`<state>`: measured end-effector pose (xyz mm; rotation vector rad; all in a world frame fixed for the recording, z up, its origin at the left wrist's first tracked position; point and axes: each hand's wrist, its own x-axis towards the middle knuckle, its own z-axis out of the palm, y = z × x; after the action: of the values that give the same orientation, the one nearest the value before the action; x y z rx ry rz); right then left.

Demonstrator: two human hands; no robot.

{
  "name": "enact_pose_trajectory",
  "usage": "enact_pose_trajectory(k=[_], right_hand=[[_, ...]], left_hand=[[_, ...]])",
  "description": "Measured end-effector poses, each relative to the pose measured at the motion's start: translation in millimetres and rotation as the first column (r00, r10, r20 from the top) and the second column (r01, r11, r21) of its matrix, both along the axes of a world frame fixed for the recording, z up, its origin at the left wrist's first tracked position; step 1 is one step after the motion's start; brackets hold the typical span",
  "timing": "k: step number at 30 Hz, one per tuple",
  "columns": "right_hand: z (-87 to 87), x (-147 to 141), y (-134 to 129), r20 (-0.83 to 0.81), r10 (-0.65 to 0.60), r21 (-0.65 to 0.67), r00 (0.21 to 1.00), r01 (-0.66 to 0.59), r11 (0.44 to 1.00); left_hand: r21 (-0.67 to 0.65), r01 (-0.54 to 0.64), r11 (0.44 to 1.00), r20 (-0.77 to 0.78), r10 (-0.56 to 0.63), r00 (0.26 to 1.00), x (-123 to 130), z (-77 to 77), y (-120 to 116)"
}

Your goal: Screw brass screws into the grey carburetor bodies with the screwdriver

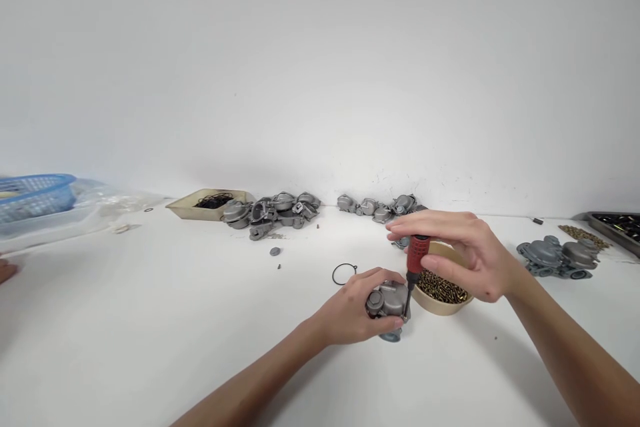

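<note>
My left hand [357, 307] is wrapped round a grey metal carburetor [393, 297] and steadies it on the white table. My right hand [463, 253] holds a red-handled screwdriver [417, 255] nearly upright, thumb against the handle and long fingers stretched over its top. The screwdriver's tip meets the carburetor's right edge, near my left thumb; a small brass-coloured screw [405, 318] seems to sit there. Behind my right hand is a round cream bowl [440, 307] of brass-coloured screws, partly covered by that hand. A thin black rubber ring [345, 273] lies just beyond my left hand.
Grey carburetor parts [285, 203] are heaped near the wall, with another group [383, 207] to their right. A tray [187, 207] holds black rings. At right are joined carburetors [557, 257] and a dark tray [620, 227]; at left, a blue basket [40, 197] and another person's hand [7, 270].
</note>
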<state>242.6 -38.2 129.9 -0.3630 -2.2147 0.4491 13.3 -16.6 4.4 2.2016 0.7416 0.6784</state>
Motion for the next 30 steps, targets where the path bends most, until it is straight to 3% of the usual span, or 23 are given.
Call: enact_pose_trajectory(k=[3,7,12,17,22,27,30], right_hand=[[-1.4,-0.1,0.5,-0.012,0.029,-0.081,1.000,-0.030,0.996],[-2.3,-0.7,1.4,-0.028,-0.076,0.070,0.997,0.078,0.994],[-2.1,-0.3,1.2,-0.003,0.046,-0.086,0.999,-0.046,0.995],[-2.7,-0.5,1.4,-0.036,-0.122,0.123,0.992,0.125,0.984],[-0.2,1.2,-0.9,0.010,0.046,-0.079,0.999,-0.045,0.996],[-2.3,-1.8,2.4,-0.025,-0.064,0.087,0.998,0.066,0.994],[-1.1,-1.6,0.1,0.010,-0.016,0.018,1.000,0.016,1.000]], left_hand=[[-0.008,-0.016,1.000,-0.024,0.016,1.000,-0.2,0.1,0.0],[-0.008,-0.012,1.000,-0.005,0.012,1.000,-0.1,0.1,0.3],[-0.014,-0.010,1.000,-0.015,0.010,1.000,0.1,0.1,0.2],[-0.004,-0.002,1.000,0.002,0.002,1.000,0.3,-0.3,0.3],[-0.014,0.003,1.000,-0.001,-0.003,1.000,0.7,1.1,0.6],[-0.011,-0.022,1.000,-0.012,0.021,1.000,-0.4,-2.2,0.7],[-0.004,-0.004,1.000,0.006,0.004,1.000,-0.4,-2.1,0.9]])
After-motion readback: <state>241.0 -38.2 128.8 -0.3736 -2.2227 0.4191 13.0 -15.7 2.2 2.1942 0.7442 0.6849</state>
